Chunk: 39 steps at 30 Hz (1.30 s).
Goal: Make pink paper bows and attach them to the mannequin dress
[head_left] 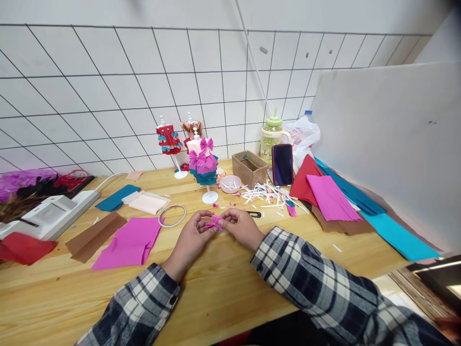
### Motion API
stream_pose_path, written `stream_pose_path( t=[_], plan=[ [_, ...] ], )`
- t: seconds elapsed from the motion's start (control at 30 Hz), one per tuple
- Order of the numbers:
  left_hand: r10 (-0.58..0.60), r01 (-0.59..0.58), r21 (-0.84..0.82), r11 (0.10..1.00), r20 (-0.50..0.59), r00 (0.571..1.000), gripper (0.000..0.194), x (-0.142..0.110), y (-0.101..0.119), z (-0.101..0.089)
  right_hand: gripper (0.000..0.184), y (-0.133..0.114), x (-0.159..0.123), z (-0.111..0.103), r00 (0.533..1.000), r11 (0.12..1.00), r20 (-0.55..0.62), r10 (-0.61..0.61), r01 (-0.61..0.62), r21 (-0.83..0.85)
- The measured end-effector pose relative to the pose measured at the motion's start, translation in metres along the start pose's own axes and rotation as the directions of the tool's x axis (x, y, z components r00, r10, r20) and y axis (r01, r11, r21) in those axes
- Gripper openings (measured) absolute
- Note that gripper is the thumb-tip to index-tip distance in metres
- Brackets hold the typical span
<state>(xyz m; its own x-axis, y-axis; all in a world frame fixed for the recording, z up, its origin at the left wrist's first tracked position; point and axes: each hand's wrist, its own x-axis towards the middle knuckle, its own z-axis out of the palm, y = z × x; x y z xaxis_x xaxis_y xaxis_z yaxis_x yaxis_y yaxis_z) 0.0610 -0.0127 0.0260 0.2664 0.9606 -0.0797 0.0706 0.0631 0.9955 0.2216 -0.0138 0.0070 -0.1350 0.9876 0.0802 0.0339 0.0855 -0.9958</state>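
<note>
A small magenta crepe-paper bow (pixel 215 222) is pinched between both my hands, just above the wooden table. My left hand (pixel 197 233) grips its left side with thumb and fingers. On the other side, my right hand (pixel 240 226) is closed on its right part; the fingertips hide some of the paper. Beyond the hands stands a miniature dress form (pixel 203 166) in a magenta and teal paper dress with magenta bows. Black-handled scissors or a similar tool (pixel 255 214) lie partly hidden behind my right hand. A pale ring of tape or wire (pixel 172 216) lies to the left.
Folded magenta paper (pixel 129 244) and brown paper (pixel 96 235) lie at left, near a white power strip (pixel 68 214). Behind are a red-dressed form (pixel 168 140), a pink bowl (pixel 230 183), a cardboard box (pixel 249 168), paper strips (pixel 266 194) and a phone (pixel 282 165). Coloured sheets (pixel 333 198) lie right.
</note>
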Motion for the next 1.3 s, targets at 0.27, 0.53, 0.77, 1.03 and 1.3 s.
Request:
stream_pose_path(
  t=[0.27,0.53,0.77,1.03,1.3],
  plan=[
    [-0.076,0.076,-0.171,0.982,0.007,0.997,0.043,0.000,-0.002,0.000,0.013,-0.002,0.002,-0.002,0.998,1.000,-0.070,0.000,0.001,0.012],
    [-0.033,0.035,0.131,0.991,-0.020,0.999,0.023,0.002,-0.003,-0.006,0.025,-0.007,-0.005,-0.001,0.979,0.960,-0.110,-0.172,0.141,-0.242],
    [0.056,-0.092,0.417,0.904,0.098,0.994,0.022,0.000,0.000,-0.006,0.003,-0.014,-0.006,-0.005,0.961,0.832,0.031,-0.273,0.253,-0.493],
    [0.060,-0.096,0.305,0.947,0.124,0.990,0.023,0.000,0.001,-0.009,0.011,-0.003,0.000,-0.004,0.998,0.997,0.011,0.063,-0.063,-0.047],
    [0.117,-0.090,0.343,0.935,-0.059,0.991,0.028,-0.001,0.006,-0.006,0.009,-0.007,-0.002,-0.001,0.996,0.998,-0.084,0.016,-0.021,-0.054]
  ],
)
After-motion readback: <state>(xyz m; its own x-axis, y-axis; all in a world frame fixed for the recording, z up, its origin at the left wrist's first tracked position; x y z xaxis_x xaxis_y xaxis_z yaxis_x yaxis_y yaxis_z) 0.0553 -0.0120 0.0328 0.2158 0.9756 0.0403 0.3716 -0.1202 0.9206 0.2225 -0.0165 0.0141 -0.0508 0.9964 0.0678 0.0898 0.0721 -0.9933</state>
